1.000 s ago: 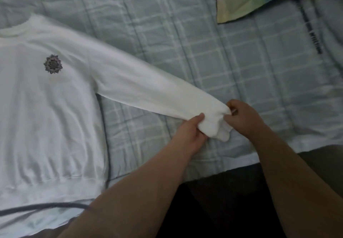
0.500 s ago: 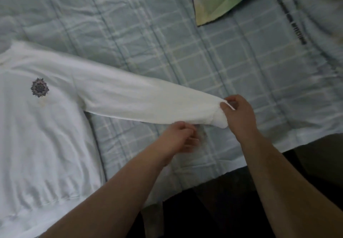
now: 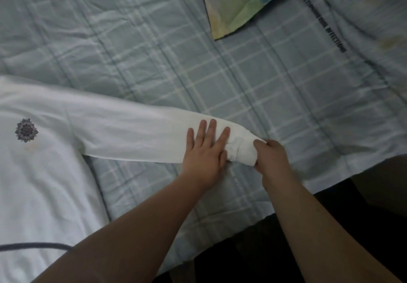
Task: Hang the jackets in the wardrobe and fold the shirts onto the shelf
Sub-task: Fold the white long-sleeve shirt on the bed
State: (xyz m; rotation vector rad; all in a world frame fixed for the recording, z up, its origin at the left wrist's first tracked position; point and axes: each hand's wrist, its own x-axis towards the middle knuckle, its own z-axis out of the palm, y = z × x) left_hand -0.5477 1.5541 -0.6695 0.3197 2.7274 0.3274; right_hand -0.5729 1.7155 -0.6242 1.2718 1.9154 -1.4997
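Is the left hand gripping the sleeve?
No, the left hand lies flat, fingers spread, on the sleeve; the right hand pinches its cuff.

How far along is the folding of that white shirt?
Barely begun. The white shirt lies spread flat on the bed. The left hand presses its sleeve flat; the right hand grips the cuff. All folding and shelving remains.

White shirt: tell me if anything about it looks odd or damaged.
A faint yellowish stain sits just below the chest emblem on the shirt. No tear shows.
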